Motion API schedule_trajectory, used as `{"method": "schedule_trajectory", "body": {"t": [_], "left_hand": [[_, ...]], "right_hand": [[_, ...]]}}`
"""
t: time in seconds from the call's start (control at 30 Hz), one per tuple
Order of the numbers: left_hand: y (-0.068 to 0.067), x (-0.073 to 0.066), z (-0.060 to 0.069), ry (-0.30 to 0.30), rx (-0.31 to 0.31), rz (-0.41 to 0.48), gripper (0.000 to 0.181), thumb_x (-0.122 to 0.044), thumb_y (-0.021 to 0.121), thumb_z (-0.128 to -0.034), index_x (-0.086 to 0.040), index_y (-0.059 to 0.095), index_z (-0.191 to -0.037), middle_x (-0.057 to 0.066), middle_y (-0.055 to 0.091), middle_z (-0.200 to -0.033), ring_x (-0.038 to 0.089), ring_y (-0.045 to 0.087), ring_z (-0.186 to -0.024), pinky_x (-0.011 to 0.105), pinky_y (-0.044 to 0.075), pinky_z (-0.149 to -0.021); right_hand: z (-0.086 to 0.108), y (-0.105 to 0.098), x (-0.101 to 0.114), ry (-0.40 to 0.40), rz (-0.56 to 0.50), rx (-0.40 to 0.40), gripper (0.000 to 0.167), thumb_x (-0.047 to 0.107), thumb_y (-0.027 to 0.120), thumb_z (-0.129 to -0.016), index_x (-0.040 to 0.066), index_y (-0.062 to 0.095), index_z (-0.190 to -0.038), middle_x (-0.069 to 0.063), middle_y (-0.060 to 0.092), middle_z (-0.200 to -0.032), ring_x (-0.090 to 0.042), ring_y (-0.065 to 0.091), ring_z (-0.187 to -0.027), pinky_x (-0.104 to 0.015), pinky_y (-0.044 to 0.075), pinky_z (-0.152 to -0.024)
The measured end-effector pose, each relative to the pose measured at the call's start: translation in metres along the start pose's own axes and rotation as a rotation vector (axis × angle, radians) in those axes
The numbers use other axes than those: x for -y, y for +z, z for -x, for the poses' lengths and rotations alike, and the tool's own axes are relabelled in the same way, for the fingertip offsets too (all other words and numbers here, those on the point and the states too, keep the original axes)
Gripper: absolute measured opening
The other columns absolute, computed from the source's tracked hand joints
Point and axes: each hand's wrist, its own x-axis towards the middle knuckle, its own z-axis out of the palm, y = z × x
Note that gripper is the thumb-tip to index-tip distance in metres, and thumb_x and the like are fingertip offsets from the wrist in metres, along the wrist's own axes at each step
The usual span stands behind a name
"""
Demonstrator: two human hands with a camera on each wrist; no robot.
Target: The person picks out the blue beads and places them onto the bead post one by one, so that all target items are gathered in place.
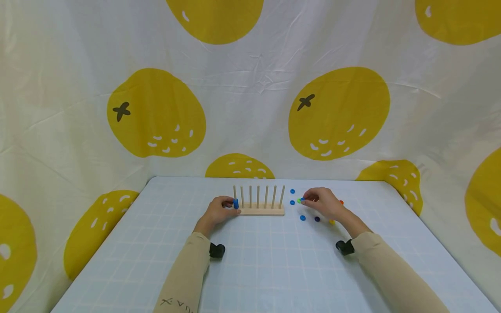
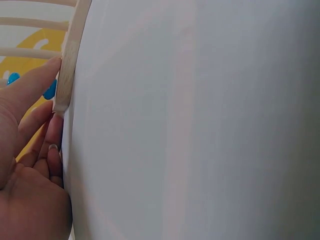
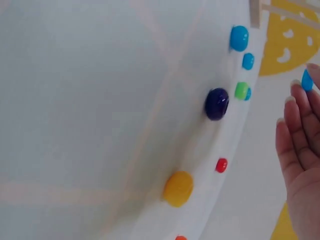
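Observation:
A wooden rack with several upright pegs (image 1: 258,212) stands toward the back of the table. My left hand (image 1: 218,210) holds its left end, the thumb on the base and the other fingers partly hidden behind. Blue rings (image 1: 235,204) sit on the leftmost peg, near those fingers. To the right of the rack, my right hand (image 1: 324,203) pinches a small blue ring (image 3: 307,80) between thumb and fingertip, raised above the table. Below it on the tabletop lies a green ring (image 3: 241,90), partly covering a blue one in the right wrist view.
Loose rings lie around my right hand: blue ones (image 1: 292,191) toward the rack, a nearer blue one (image 1: 302,218), a dark purple one (image 1: 317,219), a yellow one (image 3: 178,189) and a red one (image 3: 222,165). A patterned curtain (image 1: 250,108) hangs behind the white table (image 1: 266,269).

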Motion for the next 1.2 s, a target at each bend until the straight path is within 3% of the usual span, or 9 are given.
{"method": "schedule_trajectory", "body": {"t": [0.5,0.97,1.2], "left_hand": [[-0.001,0.002,0.000,0.002,-0.003,0.000,0.047,-0.018,0.086,-0.0844,0.001,0.068,-0.123,0.014,0.066,-0.115,0.030,0.059,-0.108,0.046,0.049,-0.100],[0.000,0.000,0.001,0.012,-0.011,-0.022,0.046,-0.018,0.085,-0.0845,0.001,0.068,-0.123,0.014,0.067,-0.115,0.030,0.060,-0.108,0.046,0.049,-0.100],[-0.001,-0.001,0.002,0.008,-0.007,-0.018,0.048,-0.018,0.085,-0.0845,0.002,0.067,-0.124,0.015,0.066,-0.116,0.030,0.059,-0.109,0.046,0.049,-0.100]], "right_hand": [[-0.002,0.000,0.037,-0.052,-0.049,-0.036,0.020,0.020,0.072,-0.097,0.005,0.072,-0.111,-0.001,0.072,-0.098,-0.021,0.062,-0.093,-0.035,0.055,-0.083],[-0.014,0.003,0.069,-0.194,-0.073,-0.079,0.016,0.020,0.073,-0.097,0.007,0.074,-0.107,0.001,0.071,-0.096,-0.019,0.062,-0.091,-0.035,0.055,-0.081],[-0.022,0.005,0.085,-0.220,-0.097,-0.082,0.016,0.017,0.073,-0.097,0.006,0.073,-0.108,0.000,0.071,-0.097,-0.020,0.062,-0.093,-0.037,0.056,-0.082]]}}
